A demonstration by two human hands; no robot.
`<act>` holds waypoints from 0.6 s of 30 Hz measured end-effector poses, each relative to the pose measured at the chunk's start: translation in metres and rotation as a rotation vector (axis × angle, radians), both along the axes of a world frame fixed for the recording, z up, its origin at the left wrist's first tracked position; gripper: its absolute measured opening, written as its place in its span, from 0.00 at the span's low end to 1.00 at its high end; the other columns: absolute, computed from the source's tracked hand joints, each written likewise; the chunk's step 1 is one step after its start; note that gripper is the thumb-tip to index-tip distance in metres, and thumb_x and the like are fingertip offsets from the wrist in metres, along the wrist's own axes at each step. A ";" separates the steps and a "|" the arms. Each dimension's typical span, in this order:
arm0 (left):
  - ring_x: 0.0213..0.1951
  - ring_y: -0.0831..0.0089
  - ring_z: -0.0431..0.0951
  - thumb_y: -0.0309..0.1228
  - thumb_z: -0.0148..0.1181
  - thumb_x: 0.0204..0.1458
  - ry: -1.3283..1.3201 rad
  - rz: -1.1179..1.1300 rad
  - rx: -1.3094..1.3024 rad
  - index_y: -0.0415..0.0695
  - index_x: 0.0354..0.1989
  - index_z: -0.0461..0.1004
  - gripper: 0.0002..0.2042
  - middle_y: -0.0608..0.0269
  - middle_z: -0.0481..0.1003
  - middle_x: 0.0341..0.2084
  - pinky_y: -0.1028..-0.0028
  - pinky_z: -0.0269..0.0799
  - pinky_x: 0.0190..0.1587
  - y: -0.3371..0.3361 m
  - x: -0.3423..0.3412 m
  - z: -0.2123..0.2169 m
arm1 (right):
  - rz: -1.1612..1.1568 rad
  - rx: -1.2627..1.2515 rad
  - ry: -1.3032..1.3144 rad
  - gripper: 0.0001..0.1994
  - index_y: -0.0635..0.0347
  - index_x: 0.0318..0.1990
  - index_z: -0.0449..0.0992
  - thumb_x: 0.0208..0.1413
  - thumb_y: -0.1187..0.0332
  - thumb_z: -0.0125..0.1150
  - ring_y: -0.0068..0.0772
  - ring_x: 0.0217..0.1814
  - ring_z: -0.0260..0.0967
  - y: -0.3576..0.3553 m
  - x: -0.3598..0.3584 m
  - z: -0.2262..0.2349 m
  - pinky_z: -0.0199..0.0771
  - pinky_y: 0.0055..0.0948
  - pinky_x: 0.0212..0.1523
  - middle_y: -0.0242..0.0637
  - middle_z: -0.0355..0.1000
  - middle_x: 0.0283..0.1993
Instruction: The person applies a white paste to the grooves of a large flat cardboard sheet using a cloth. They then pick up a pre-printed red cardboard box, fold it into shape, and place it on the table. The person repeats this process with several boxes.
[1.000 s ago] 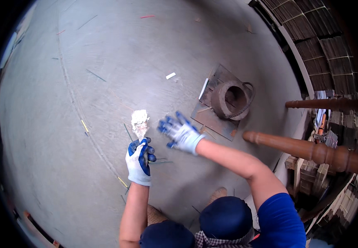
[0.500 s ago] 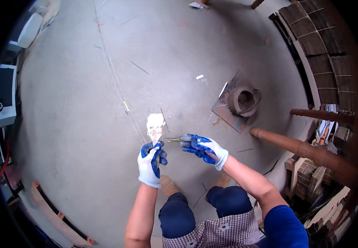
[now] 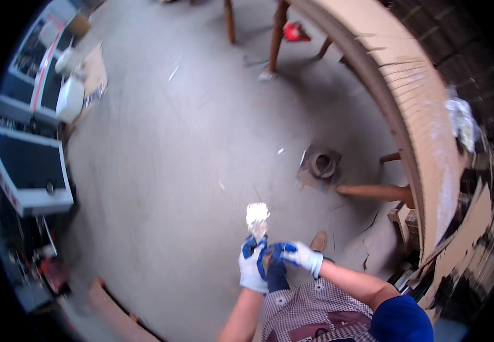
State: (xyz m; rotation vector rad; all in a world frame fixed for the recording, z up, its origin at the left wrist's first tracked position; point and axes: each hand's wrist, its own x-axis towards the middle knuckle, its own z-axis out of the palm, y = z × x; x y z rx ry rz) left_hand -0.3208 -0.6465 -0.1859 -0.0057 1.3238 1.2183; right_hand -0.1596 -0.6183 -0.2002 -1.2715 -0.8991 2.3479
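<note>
My left hand (image 3: 252, 272), in a white glove with a blue palm, is closed round a flat brush-like tool (image 3: 257, 215). Its broad end is white and points away from me. Beside it, close to the left fingers, is my gloved right hand (image 3: 299, 256), its fingers drawn together. Blur hides what they hold. Both hands are in front of my checked apron (image 3: 292, 302), over the floor.
A brown table (image 3: 392, 97) with turned legs and cardboard on top curves along the right. A dark round metal piece (image 3: 322, 164) stands on a plate on the floor. Grey-white machine housing (image 3: 30, 165) is at the left, near a white container (image 3: 70, 100).
The view has swung, bringing the tabletop and more of the machinery into sight. My right hand has come in closer to the left. Thin strips seen at its fingertips before no longer show clearly.
</note>
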 end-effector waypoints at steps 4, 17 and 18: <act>0.43 0.68 0.78 0.24 0.50 0.60 -0.100 -0.186 0.042 0.35 0.60 0.62 0.19 0.53 0.75 0.47 0.68 0.77 0.46 0.003 -0.005 0.062 | 0.156 0.451 -0.268 0.21 0.58 0.53 0.74 0.54 0.61 0.67 0.30 0.41 0.74 -0.021 -0.008 0.051 0.74 0.30 0.45 0.39 0.78 0.42; 0.51 0.71 0.73 0.26 0.55 0.60 -0.066 -0.736 0.311 0.36 0.63 0.63 0.22 0.55 0.73 0.51 0.73 0.70 0.54 0.138 -0.001 0.213 | -0.190 0.529 -0.503 0.17 0.58 0.39 0.77 0.55 0.52 0.64 0.45 0.34 0.73 0.083 0.001 0.197 0.73 0.39 0.40 0.45 0.77 0.35; 0.53 0.72 0.72 0.26 0.55 0.60 0.048 -0.798 0.423 0.37 0.62 0.64 0.22 0.57 0.73 0.52 0.73 0.68 0.56 0.152 -0.001 0.215 | -0.256 0.524 -0.544 0.16 0.58 0.40 0.77 0.54 0.54 0.65 0.45 0.35 0.73 0.092 0.010 0.200 0.73 0.38 0.42 0.46 0.77 0.36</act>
